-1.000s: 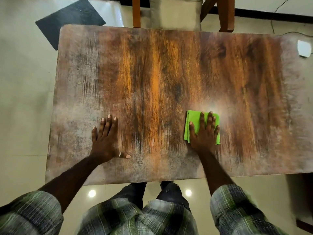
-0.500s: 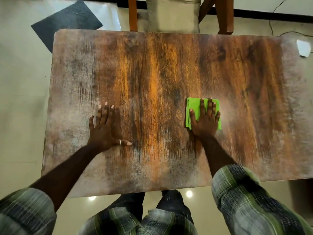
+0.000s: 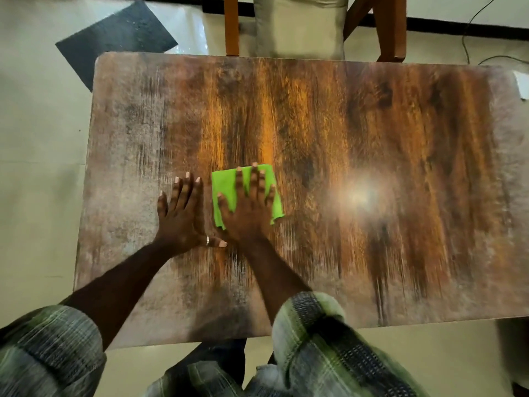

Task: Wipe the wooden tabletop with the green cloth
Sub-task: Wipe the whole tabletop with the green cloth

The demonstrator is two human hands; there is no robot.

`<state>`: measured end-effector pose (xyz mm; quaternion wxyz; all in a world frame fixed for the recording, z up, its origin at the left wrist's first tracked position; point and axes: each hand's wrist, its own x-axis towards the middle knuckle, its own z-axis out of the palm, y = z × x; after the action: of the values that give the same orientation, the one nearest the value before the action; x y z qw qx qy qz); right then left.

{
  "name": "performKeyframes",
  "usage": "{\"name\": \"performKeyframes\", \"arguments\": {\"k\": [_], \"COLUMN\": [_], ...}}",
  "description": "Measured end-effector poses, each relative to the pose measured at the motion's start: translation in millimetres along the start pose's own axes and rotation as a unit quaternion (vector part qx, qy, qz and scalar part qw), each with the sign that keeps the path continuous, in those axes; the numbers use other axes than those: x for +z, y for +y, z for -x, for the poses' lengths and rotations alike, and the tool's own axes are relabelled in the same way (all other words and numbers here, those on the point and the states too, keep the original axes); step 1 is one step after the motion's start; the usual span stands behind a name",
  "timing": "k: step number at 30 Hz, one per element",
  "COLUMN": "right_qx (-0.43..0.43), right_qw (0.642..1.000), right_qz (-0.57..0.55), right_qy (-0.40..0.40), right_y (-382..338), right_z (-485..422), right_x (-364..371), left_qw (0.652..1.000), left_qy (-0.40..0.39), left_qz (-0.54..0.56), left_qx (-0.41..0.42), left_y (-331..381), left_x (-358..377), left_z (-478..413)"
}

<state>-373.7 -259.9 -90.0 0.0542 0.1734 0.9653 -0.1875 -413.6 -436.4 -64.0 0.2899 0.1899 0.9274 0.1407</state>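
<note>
The wooden tabletop (image 3: 357, 133) fills most of the head view, brown with grey worn patches at its ends. A folded green cloth (image 3: 224, 183) lies left of the table's middle. My right hand (image 3: 249, 207) presses flat on the cloth with its fingers spread and straight, covering much of it. My left hand (image 3: 183, 213) rests flat on the bare wood just left of the cloth, fingers straight, a ring on the thumb, which points toward my right wrist.
A wooden chair (image 3: 300, 24) with a pale cushion stands at the table's far edge. A dark mat (image 3: 114, 38) lies on the floor at the far left. A white object (image 3: 522, 84) and a cable (image 3: 472, 32) are at the far right.
My right hand has slid the green cloth to the left across the table, until it lies right beside my left hand. The left hand has stayed planted on the wood.
</note>
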Motion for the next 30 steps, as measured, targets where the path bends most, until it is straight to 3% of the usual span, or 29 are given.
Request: {"name": "performKeyframes", "arguments": {"k": [3,7,17,21,26,30], "right_qx": [-0.015,-0.017,0.130,0.158,0.170,0.132], "right_qw": [1.000,1.000,0.989,0.985,0.983,0.990], "right_qz": [-0.011,-0.012,0.051,0.050,0.047,0.046], "right_qy": [-0.004,0.003,0.055,0.040,0.042,0.036], "right_y": [-30.9,-10.1,188.5,239.6,220.0,150.0], "right_z": [6.1,4.1,-17.7,-16.1,-14.4,-12.2], "right_x": [11.1,3.8,-59.5,-84.5,-78.3,-50.9], "left_qw": [1.000,1.000,1.000,1.000,1.000,1.000], "left_qy": [0.013,0.013,-0.001,0.004,0.008,0.004], "left_qz": [-0.010,-0.004,0.000,0.002,-0.008,-0.015], "left_qx": [-0.001,0.002,0.003,0.004,-0.007,-0.012], "left_y": [-5.2,-4.2,-1.5,-1.1,1.3,1.3], "left_x": [4.3,3.9,1.0,1.3,1.1,1.2], "left_z": [-1.9,-1.8,0.3,-0.2,-0.1,-0.8]}}
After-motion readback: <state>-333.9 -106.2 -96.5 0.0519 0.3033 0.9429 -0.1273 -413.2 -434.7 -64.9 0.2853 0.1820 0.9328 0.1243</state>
